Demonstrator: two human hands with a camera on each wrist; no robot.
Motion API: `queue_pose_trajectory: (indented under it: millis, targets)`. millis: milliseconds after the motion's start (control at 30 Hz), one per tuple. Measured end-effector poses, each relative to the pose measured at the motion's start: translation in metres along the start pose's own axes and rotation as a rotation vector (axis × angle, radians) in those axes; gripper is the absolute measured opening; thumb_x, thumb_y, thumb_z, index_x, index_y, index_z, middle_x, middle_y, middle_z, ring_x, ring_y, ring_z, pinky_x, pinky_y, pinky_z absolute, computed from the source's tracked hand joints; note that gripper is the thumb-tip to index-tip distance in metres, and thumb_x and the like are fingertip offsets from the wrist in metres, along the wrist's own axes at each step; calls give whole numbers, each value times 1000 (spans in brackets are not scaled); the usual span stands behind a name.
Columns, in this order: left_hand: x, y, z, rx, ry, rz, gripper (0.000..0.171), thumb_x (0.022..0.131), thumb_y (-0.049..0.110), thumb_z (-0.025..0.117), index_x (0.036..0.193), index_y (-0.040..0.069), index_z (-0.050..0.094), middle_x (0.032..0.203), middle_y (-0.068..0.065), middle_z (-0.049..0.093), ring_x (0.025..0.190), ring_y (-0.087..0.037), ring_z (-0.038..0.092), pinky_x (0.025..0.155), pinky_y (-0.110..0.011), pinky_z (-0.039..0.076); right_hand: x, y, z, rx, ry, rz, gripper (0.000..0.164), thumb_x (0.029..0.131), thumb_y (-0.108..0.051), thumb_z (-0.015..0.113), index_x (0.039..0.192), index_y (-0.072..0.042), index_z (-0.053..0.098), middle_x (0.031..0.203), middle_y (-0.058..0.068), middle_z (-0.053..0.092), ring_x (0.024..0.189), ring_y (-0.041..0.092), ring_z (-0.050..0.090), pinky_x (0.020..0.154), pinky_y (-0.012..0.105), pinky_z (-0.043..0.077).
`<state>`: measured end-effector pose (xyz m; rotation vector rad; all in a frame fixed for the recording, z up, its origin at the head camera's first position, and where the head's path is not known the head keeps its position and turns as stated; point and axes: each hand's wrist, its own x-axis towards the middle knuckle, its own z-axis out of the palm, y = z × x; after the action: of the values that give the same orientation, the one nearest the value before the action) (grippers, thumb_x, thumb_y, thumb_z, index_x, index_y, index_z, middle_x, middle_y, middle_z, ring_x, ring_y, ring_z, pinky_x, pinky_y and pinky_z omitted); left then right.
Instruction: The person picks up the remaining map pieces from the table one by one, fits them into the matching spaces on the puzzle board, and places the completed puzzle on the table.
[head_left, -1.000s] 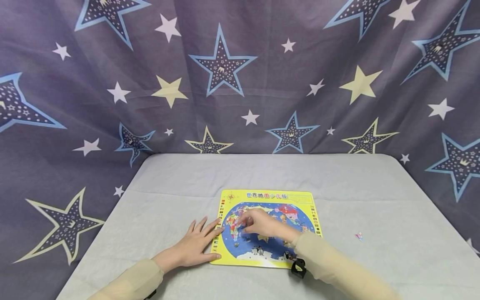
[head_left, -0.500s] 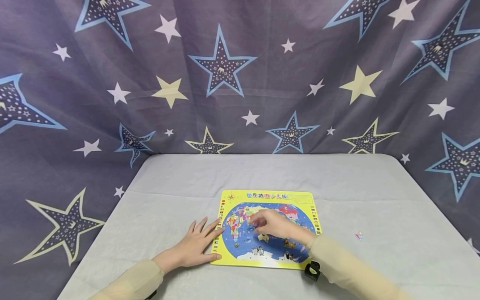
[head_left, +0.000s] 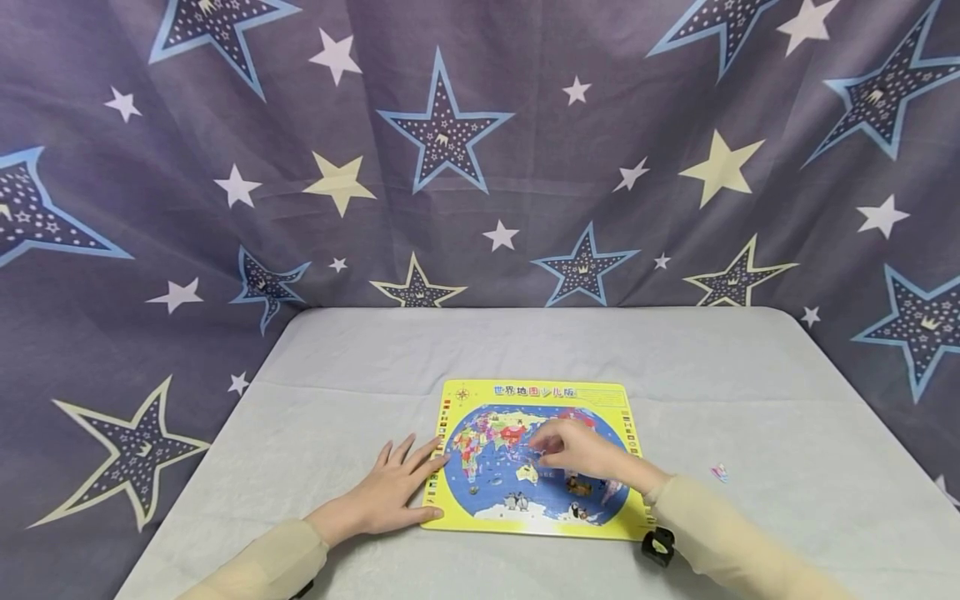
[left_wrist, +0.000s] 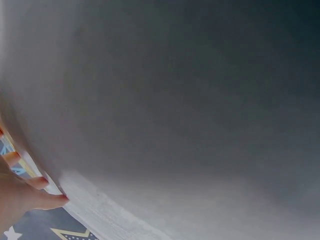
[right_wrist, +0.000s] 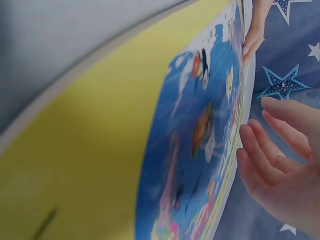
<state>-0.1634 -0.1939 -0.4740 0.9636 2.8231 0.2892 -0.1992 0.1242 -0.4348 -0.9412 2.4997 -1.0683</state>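
Observation:
A children's world map board (head_left: pixel 517 526) with a yellow border and a blue oval map lies flat on the table. My left hand (head_left: pixel 382 493) rests spread at its left edge, fingertips and thumb touching the border. Above the map's right half hovers my right hand (head_left: pixel 581 448), fingers loosely bent. In the right wrist view this right hand (right_wrist: pixel 287 155) shows nothing between thumb and fingers, and stands apart from the board (right_wrist: pixel 95 130). The left wrist view catches only part of the left hand (left_wrist: pixel 22 195). A small pink, white and blue piece (head_left: pixel 720 473) lies right of the board.
A pale grey cloth covers the table (head_left: pixel 360 358). Behind and beside it hangs a dark star-patterned curtain (head_left: pixel 480 208). A black wrist device (head_left: pixel 658 547) sits below the right sleeve, near the board's lower right corner.
My right hand has moved rightward over the map, from its left side to right of centre, uncovering the left and middle parts. The left hand, board and loose piece have stayed in place.

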Motion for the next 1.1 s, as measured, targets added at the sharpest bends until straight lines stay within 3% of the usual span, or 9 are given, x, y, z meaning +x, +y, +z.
queue_pose_trajectory:
  millis: [667,1100]
  targets:
    - [0,0,0,-2,-5,-4,74,81,66,36,140,22,28,147,-2,16,131,-40,10,98,-63,10,-43,19,-27,-17,91,68,21,78,-3,63,98,2,64,92,9,62,75,12,57,65,20,48]
    - [0,1,-1,-12,-15,-8,74,81,66,36,140,22,28,147,-2,15,131,-40,10,98,-63,9,-76,38,-51,-38,178,126,21,78,-1,61,98,5,62,91,12,62,76,16,56,65,23,48]
